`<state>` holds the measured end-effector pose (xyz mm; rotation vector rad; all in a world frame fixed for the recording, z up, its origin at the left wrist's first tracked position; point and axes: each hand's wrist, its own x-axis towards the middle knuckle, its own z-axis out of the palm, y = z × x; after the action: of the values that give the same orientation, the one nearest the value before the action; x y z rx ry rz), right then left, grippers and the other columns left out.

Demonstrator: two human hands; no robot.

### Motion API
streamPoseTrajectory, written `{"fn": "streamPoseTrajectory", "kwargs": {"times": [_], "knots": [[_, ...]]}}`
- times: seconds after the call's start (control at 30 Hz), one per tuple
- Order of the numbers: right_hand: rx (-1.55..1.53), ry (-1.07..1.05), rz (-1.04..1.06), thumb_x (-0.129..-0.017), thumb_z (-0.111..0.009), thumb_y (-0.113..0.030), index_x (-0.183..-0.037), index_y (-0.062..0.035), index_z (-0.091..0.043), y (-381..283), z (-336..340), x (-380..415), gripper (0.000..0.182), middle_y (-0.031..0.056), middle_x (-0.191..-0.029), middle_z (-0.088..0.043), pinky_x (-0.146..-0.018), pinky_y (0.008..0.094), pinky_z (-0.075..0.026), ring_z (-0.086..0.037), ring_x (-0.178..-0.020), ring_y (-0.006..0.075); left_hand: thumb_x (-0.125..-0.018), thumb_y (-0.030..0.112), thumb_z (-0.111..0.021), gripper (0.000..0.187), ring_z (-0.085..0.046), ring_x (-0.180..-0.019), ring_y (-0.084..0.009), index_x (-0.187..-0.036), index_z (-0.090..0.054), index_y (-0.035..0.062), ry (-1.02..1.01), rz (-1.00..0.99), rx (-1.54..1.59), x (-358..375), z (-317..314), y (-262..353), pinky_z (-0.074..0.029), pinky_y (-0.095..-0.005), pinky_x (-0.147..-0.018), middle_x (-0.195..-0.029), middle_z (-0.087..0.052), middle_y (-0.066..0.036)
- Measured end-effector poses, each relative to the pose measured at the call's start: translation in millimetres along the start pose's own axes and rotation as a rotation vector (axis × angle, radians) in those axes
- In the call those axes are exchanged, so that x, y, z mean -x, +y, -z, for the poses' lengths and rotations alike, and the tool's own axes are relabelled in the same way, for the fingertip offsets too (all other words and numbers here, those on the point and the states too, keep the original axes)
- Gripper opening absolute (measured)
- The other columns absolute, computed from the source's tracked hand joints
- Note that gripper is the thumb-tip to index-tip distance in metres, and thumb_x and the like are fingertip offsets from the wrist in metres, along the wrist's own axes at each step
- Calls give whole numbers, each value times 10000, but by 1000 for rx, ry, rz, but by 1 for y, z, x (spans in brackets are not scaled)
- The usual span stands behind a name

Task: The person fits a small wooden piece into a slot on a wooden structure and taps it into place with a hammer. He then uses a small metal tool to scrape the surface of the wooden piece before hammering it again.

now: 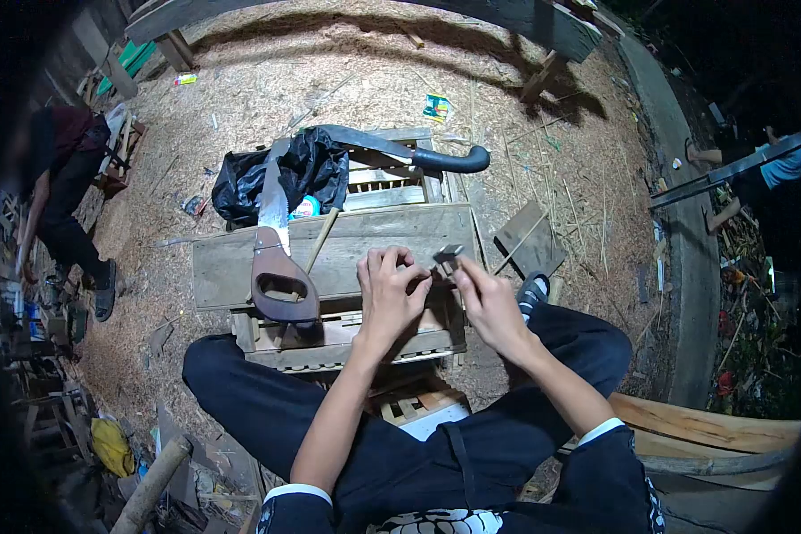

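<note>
My left hand [390,298] is over the front edge of a wooden board [338,249], thumb and forefinger closed together; anything between them is too small or hidden to make out. Just beside it, my right hand [492,311] is wrapped round a hammer whose dark metal head [448,254] shows above the fingers; most of its handle is hidden. The board lies across a slatted wooden crate [347,338]. A handsaw [280,271] with a brown handle rests on the board to the left, next to a thin stick [323,238].
Behind the board are a black plastic bag [240,187] and a long blade with a black handle [454,160]. Wood shavings cover the ground [365,89]. One person [67,196] bends at the left; another [779,165] is at the right. Planks [712,423] lie at lower right.
</note>
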<state>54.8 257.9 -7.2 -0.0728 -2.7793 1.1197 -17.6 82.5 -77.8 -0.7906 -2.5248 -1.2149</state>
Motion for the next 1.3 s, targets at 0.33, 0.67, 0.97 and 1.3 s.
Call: {"fn": "streamPoseTrajectory", "kwargs": {"times": [0.33,0.67,0.97,1.3], "knots": [[-54,76,-20,-1086,-568,-175,-1301,-4,-638,-16,5,-5,284,303,-859,-688,-663,543,-516,-693,-787,503,-794,226,-849,127,-528,-1088,-291,-871,-810,134,-12,21,-4,-1,2,2,-352,-470,-985,-1064,-617,-57],[-93,190,0,-1100,-534,-193,-1331,-3,-607,-17,7,-5,308,307,-878,-695,-696,559,-526,-710,-826,495,-796,216,-845,108,-525,-1087,-289,-847,-803,130,-11,16,10,2,1,1,-349,-475,-968,-1061,-616,-53],[-25,5,-51,-1095,-545,-175,-1276,2,-622,-11,2,-2,265,263,-886,-699,-694,495,-534,-713,-809,473,-795,229,-851,121,-528,-1089,-292,-838,-802,127,3,16,8,0,1,2,-342,-488,-989,-1064,-620,-53],[131,-172,-166,-1098,-546,-204,-1298,-16,-621,-1,5,-2,285,293,-926,-711,-703,558,-538,-707,-863,506,-791,226,-843,125,-530,-1085,-297,-843,-803,119,-10,14,20,1,0,2,-341,-481,-994,-1046,-629,-63]]}}
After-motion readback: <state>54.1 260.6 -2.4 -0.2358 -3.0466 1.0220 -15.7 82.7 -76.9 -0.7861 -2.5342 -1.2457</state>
